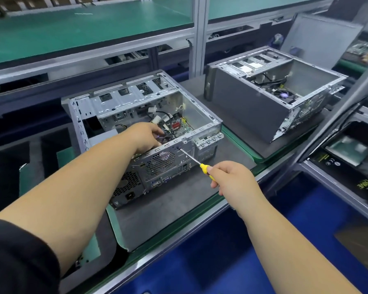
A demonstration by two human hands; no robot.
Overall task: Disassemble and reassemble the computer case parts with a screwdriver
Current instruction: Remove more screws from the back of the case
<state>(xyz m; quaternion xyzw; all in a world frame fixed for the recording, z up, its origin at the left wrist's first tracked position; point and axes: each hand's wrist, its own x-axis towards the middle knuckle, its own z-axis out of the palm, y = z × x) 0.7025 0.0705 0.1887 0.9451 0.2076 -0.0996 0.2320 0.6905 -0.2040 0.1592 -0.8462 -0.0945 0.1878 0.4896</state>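
An open grey computer case (123, 98) lies on its side on a grey mat, its rear panel with a round fan grille (160, 163) facing me. My right hand (232, 179) grips the yellow handle of a screwdriver (191, 158). The screwdriver's tip touches the rear panel just above and to the right of the fan grille. My left hand (143, 135) reaches over the rear edge into the case, fingers curled down behind the panel near the fan. What those fingers hold is hidden.
A second open case (270, 107) stands to the right on another mat, with a loose side panel (319, 37) leaning behind it. Black foam blocks (9, 170) lie at the left. A slanted metal frame post (336, 122) and boxed parts are on the right.
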